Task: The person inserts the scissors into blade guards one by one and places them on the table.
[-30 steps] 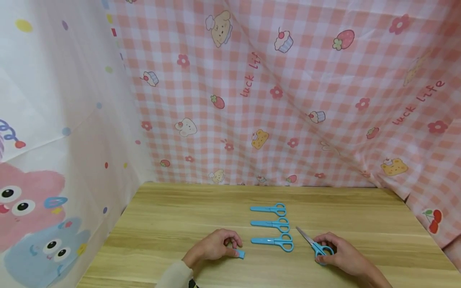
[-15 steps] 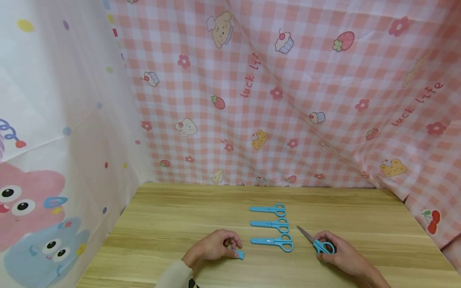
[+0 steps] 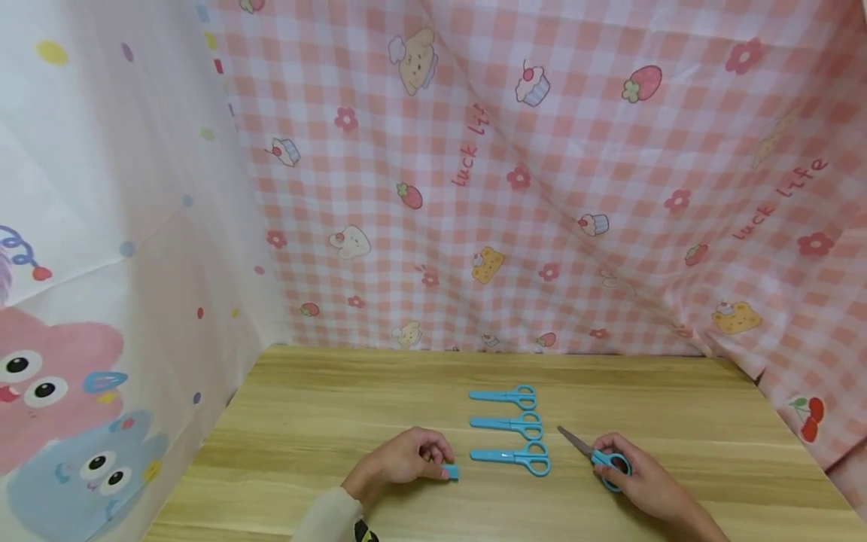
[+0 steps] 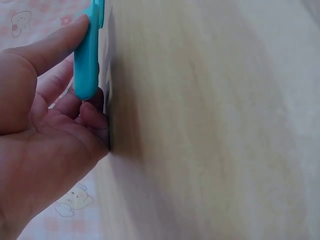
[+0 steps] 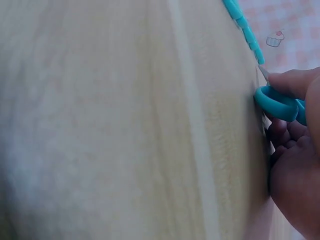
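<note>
My left hand [image 3: 413, 457] pinches a blue blade cover [image 4: 86, 67] between thumb and fingers, low over the wooden table; in the head view only the cover's end shows past the thumb. To the right, my right hand [image 3: 637, 470] grips blue-handled scissors [image 3: 612, 468] by the handles. Their bare metal blades look closed and point up and left. Between the hands lie three pairs of blue scissors in a column, the near pair [image 3: 511, 456], the middle pair [image 3: 508, 424] and the far pair [image 3: 503, 396], all with covered blades pointing left.
The wooden table [image 3: 325, 399] carries all of these things. A pink checked cloth [image 3: 433, 226] hangs behind its far edge, and a white cloth with cartoon figures [image 3: 183, 301] hangs along the left side.
The scissors in my right hand have turned a little, and the thumb now lies across the handles. The blade cover in my left hand has tilted slightly upward. The three scissors lie unmoved.
</note>
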The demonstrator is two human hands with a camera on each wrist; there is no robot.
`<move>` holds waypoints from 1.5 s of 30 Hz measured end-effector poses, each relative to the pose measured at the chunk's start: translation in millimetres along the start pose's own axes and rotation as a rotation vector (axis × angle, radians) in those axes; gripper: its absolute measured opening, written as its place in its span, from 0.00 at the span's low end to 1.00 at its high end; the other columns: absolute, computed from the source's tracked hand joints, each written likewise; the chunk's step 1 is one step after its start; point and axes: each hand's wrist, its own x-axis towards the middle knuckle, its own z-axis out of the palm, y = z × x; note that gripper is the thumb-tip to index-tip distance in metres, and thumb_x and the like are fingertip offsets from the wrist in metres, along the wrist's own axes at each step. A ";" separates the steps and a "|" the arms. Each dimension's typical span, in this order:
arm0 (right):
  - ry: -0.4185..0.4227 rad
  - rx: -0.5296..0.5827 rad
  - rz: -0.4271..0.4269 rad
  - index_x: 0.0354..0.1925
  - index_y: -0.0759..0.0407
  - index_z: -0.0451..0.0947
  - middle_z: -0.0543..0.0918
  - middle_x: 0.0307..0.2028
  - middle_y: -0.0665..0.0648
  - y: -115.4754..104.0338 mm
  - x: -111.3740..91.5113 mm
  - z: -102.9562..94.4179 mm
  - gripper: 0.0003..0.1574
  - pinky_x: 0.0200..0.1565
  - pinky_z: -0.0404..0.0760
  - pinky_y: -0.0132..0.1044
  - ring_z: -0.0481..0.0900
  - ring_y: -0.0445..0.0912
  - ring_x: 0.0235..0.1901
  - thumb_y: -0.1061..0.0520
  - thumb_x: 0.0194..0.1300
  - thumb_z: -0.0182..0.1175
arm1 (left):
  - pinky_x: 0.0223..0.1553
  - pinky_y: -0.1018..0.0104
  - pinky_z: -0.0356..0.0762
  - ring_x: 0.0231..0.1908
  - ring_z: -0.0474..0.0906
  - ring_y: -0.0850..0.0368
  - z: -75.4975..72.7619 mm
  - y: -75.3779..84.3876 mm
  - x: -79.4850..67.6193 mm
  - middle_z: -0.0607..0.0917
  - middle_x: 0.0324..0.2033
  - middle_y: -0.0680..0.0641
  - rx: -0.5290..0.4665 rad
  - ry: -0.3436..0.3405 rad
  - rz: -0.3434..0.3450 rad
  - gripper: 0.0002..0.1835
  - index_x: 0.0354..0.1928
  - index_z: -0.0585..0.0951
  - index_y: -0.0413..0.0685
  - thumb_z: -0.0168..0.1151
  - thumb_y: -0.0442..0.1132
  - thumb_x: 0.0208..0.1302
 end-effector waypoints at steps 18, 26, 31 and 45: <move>0.025 0.015 0.080 0.50 0.65 0.71 0.79 0.40 0.56 -10.5 4.4 -4.7 0.14 0.39 0.73 0.31 0.74 0.37 0.37 0.60 0.70 0.59 | 0.30 0.67 0.78 0.29 0.80 0.56 1.1 9.8 -1.7 0.80 0.30 0.49 -0.220 0.107 -0.012 0.14 0.49 0.79 0.34 0.63 0.24 0.60; 0.112 0.007 0.087 0.49 0.63 0.74 0.78 0.37 0.54 -19.2 11.1 -1.7 0.12 0.36 0.73 0.32 0.73 0.37 0.34 0.62 0.68 0.61 | 0.33 0.64 0.83 0.31 0.83 0.54 -0.3 12.4 -0.7 0.83 0.38 0.44 -0.282 0.173 -0.002 0.16 0.54 0.78 0.32 0.63 0.28 0.64; 0.101 0.048 0.099 0.50 0.63 0.73 0.77 0.37 0.55 -27.0 13.9 0.1 0.14 0.34 0.74 0.33 0.73 0.38 0.33 0.61 0.69 0.61 | 0.34 0.66 0.82 0.32 0.83 0.52 0.5 13.3 -0.6 0.86 0.43 0.43 -0.257 0.191 0.024 0.16 0.55 0.78 0.32 0.62 0.29 0.66; 0.108 0.077 0.117 0.51 0.62 0.73 0.77 0.38 0.55 -39.3 17.1 6.2 0.15 0.35 0.73 0.33 0.72 0.39 0.34 0.61 0.68 0.62 | 0.38 0.70 0.78 0.35 0.78 0.60 5.7 11.8 1.4 0.86 0.43 0.47 -0.364 0.261 -0.031 0.13 0.52 0.82 0.33 0.57 0.33 0.72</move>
